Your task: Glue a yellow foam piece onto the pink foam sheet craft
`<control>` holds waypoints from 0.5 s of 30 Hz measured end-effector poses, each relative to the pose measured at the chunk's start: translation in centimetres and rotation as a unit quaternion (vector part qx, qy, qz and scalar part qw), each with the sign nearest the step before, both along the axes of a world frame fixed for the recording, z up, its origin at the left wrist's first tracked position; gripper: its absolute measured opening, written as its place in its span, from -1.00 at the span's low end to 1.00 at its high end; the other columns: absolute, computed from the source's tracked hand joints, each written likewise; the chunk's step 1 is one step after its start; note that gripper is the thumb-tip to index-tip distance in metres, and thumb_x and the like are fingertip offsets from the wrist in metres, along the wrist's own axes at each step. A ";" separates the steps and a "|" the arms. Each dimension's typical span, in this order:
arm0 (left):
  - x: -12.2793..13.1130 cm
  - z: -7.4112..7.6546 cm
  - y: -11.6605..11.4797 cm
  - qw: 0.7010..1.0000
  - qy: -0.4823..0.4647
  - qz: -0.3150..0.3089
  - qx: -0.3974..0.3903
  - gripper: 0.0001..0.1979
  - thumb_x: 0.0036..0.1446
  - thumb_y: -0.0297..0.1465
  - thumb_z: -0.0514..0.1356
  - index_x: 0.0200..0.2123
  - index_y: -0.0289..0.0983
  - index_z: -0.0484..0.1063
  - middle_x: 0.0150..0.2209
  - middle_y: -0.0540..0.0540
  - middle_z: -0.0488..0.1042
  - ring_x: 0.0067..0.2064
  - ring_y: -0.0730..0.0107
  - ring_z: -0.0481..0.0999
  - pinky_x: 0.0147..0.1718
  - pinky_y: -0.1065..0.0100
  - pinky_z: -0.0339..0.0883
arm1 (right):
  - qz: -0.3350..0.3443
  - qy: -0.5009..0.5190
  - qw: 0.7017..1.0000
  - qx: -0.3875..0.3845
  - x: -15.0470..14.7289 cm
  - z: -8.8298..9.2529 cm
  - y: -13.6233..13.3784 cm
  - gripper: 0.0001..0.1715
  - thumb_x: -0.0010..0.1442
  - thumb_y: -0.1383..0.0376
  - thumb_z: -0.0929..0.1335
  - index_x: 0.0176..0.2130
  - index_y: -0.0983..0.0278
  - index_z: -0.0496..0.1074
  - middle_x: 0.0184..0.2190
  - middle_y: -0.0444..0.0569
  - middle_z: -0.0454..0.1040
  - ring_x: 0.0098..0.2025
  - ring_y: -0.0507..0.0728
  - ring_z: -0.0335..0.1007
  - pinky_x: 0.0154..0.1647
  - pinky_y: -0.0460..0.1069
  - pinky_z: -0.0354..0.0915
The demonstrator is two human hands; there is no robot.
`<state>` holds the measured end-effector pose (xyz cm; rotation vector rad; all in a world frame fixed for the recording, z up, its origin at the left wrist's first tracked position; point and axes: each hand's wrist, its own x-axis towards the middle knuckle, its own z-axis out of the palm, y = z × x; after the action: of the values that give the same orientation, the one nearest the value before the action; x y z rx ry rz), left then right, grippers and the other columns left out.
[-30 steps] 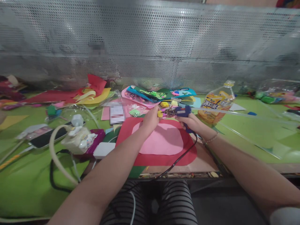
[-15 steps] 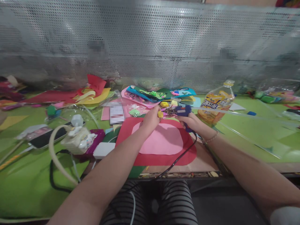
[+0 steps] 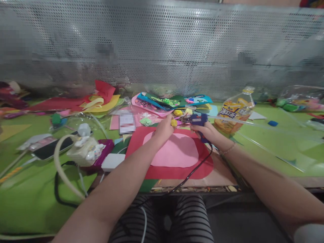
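Note:
My right hand [image 3: 207, 131] is wrapped round the grip of a blue hot glue gun [image 3: 198, 119], its nozzle pointing left. A long clear glue stick [image 3: 233, 120] juts out of its back end. My left hand [image 3: 165, 127] is closed on a small yellow and pink piece [image 3: 174, 123] close to the nozzle; I cannot tell whether they touch. Below both hands lies a pink paper shape [image 3: 174, 152] on a larger red paper shape [image 3: 202, 170]. The gun's black cord [image 3: 193, 171] runs across them to the table edge.
A bottle with yellow labelling [image 3: 234, 113] stands at the right. Decorated paper pieces [image 3: 174, 101] lie behind my hands. On the left are a phone [image 3: 52, 148], a cream plug block [image 3: 83, 153], a white adapter [image 3: 113, 162] and cables. A perforated metal panel [image 3: 162, 44] closes the back.
Both hands stay almost where they were, still holding the glue gun and the small piece. The yellow part has turned slightly. The view has shifted a touch.

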<state>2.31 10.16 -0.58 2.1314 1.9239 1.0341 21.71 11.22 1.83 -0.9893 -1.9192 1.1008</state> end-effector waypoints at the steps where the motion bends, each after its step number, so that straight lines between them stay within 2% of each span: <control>1: 0.0 -0.1 0.0 1.000 -0.001 -0.001 0.002 -0.66 -0.01 -0.48 0.11 -0.10 -0.24 0.24 -0.22 -0.15 0.47 -0.19 0.26 0.45 -0.32 0.35 0.22 | 0.006 0.002 1.000 0.004 0.0 0.0 -0.1 -0.77 -0.04 0.18 0.33 -0.52 0.32 0.35 -0.78 -0.22 0.20 -0.72 -0.05 0.09 -0.70 -0.11 0.02; 5: 0.0 -0.2 0.1 1.000 -0.002 -0.002 0.005 -0.66 -0.01 -0.47 0.12 -0.10 -0.23 0.24 -0.23 -0.15 0.46 -0.20 0.25 0.45 -0.31 0.34 0.23 | 0.004 0.014 1.000 0.011 0.0 0.1 -0.3 -0.78 -0.03 0.18 0.33 -0.47 0.32 0.36 -0.78 -0.23 0.20 -0.71 -0.04 0.10 -0.69 -0.11 0.03; 15: -0.1 -0.5 0.3 1.000 0.008 -0.002 0.006 -0.66 -0.01 -0.45 0.12 -0.10 -0.22 0.24 -0.23 -0.15 0.46 -0.21 0.23 0.45 -0.32 0.33 0.23 | -0.016 0.005 1.000 -0.011 0.1 0.2 -0.2 -0.77 -0.04 0.18 0.33 -0.50 0.32 0.33 -0.75 -0.21 0.23 -0.72 -0.05 0.10 -0.70 -0.10 0.04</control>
<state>2.23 10.44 -1.04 2.1560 1.9239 1.0339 21.77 11.05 2.00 -1.0209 -1.8819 1.1081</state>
